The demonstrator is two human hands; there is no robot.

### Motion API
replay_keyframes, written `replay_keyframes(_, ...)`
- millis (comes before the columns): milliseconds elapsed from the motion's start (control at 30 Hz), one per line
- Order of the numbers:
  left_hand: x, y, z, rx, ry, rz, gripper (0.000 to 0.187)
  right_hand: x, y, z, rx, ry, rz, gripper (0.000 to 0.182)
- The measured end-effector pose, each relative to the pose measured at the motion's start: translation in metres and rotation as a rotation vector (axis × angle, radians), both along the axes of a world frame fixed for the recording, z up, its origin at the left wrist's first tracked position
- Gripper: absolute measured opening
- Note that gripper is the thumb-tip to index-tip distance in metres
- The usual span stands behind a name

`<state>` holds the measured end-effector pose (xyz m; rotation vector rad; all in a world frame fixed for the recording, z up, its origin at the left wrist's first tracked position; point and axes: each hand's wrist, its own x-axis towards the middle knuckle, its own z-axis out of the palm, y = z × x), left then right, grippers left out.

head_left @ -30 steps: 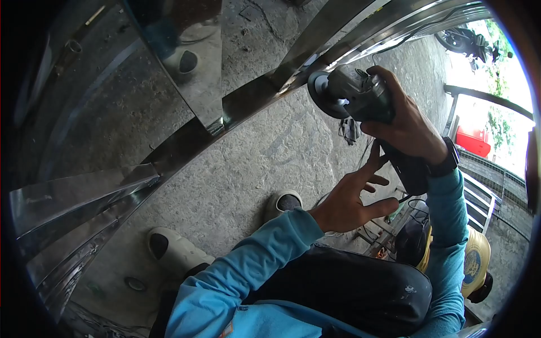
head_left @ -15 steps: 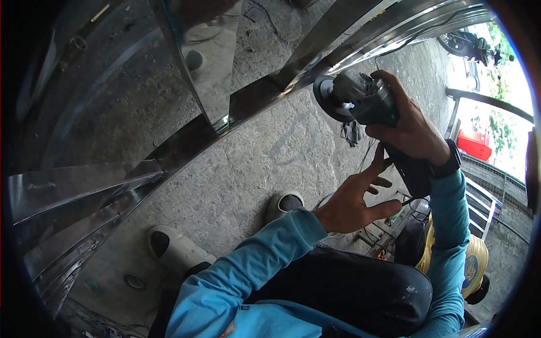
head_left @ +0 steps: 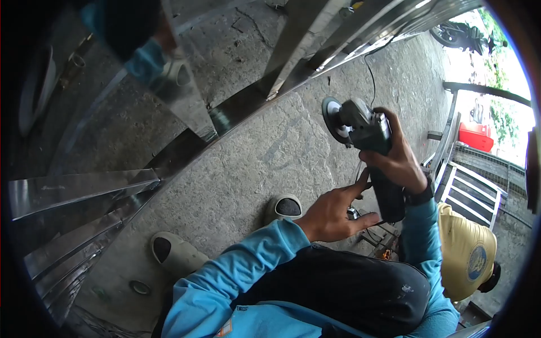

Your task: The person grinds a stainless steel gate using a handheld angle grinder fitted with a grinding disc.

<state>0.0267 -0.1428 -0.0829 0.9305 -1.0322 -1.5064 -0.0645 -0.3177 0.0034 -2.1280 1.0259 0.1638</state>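
Observation:
An angle grinder point(head_left: 372, 132) with a round disc point(head_left: 336, 120) at its head is gripped in my right hand point(head_left: 401, 160), fingers wrapped round its body. The disc stands over the concrete floor, apart from the metal frame. My left hand point(head_left: 335, 215) is beside the grinder's rear end, with index finger and thumb stretched apart and fingertips right at the dark casing. To the left of the disc runs the shiny metal frame point(head_left: 234, 108), with slats rising from its rail. A thin cable point(head_left: 372, 79) trails beyond the grinder head.
Another person in a yellow shirt point(head_left: 465, 248) is at the right, near a white slatted rack point(head_left: 476, 188). A red box point(head_left: 476, 137) and a motorcycle point(head_left: 462, 38) stand farther off. My shoes point(head_left: 284, 207) rest on the concrete floor point(head_left: 242, 186).
My right hand has drawn the grinder back from the metal frame, nearer to me. My left hand has shifted slightly down and left. More of the person in yellow shows.

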Motion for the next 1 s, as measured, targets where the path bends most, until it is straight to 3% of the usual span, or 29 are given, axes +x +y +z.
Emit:
replay_keyframes(33, 0.0, 0.002, 0.003, 0.003, -0.063, 0.074, 0.081, -0.012, 0.007, -0.003, 0.103, -0.062, -0.171, 0.087)
replay_keyframes(67, 0.004, 0.001, 0.004, -0.002, -0.08, 0.06, 0.081, -0.025, 0.012, -0.008, 0.207, -0.13, -0.342, 0.087)
replay_keyframes(133, 0.013, -0.004, 0.006, -0.069, -0.341, -0.057, 0.065, -0.049, 0.018, -0.023, 0.13, -0.193, -0.378, 0.087)
replay_keyframes(167, 0.012, -0.005, 0.001, -0.137, -0.439, -0.005, 0.053, -0.06, 0.02, -0.03, 0.14, -0.253, -0.458, 0.087)
replay_keyframes(200, 0.017, -0.008, -0.001, -0.153, -0.457, -0.029, 0.053, -0.07, 0.022, -0.034, 0.149, -0.313, -0.541, 0.086)
replay_keyframes(267, 0.035, -0.021, 0.0, -0.287, -0.822, -0.108, 0.05, -0.08, 0.023, -0.039, 0.204, -0.397, -0.655, 0.086)
replay_keyframes(300, 0.044, -0.03, 0.005, -0.308, -0.845, -0.127, 0.05, -0.085, 0.021, -0.042, 0.193, -0.457, -0.702, 0.086)
replay_keyframes(367, 0.061, -0.053, 0.023, -0.356, -1.276, -0.461, 0.049, -0.098, 0.01, -0.054, 0.125, -0.571, -0.761, 0.085)
replay_keyframes(400, 0.068, -0.064, 0.033, -0.37, -1.292, -0.485, 0.049, -0.101, 0.006, -0.052, 0.124, -0.592, -0.784, 0.085)
replay_keyframes(467, 0.076, -0.082, 0.06, -0.389, -1.6, -0.845, 0.052, -0.099, -0.003, -0.046, 0.146, -0.676, -0.932, 0.087)
replay_keyframes(600, 0.063, -0.107, 0.123, -0.321, -1.779, -1.137, 0.064, -0.096, -0.036, -0.04, 0.223, -0.988, -1.009, 0.083)
replay_keyframes(667, 0.049, -0.113, 0.144, -0.311, -1.715, -0.957, 0.077, -0.09, -0.052, -0.03, 0.235, -1.077, -1.042, 0.074)
replay_keyframes(733, 0.04, -0.123, 0.137, -0.47, -1.735, -0.901, 0.086, -0.082, -0.068, -0.022, 0.232, -1.216, -1.086, 0.051)
replay_keyframes(800, 0.031, -0.136, 0.125, -0.83, -1.764, -0.546, 0.088, -0.081, -0.084, -0.015, 0.254, -1.245, -1.072, 0.044)
replay_keyframes(867, 0.02, -0.15, 0.12, -0.756, -1.697, -0.52, 0.082, -0.084, -0.096, -0.013, 0.311, -1.357, -1.033, 0.043)
replay_keyframes(900, 0.018, -0.157, 0.112, -0.82, -1.623, -0.42, 0.077, -0.085, -0.097, -0.005, 0.3, -1.352, -1.042, 0.03)
replay_keyframes(967, 0.015, -0.169, 0.096, -0.98, -1.455, -0.234, 0.064, -0.093, -0.1, 0.001, 0.321, -1.338, -1.048, 0.029)
replay_keyframes(1000, 0.012, -0.174, 0.09, -0.979, -1.454, -0.25, 0.064, -0.099, -0.101, 0.003, 0.332, -1.324, -1.061, 0.029)
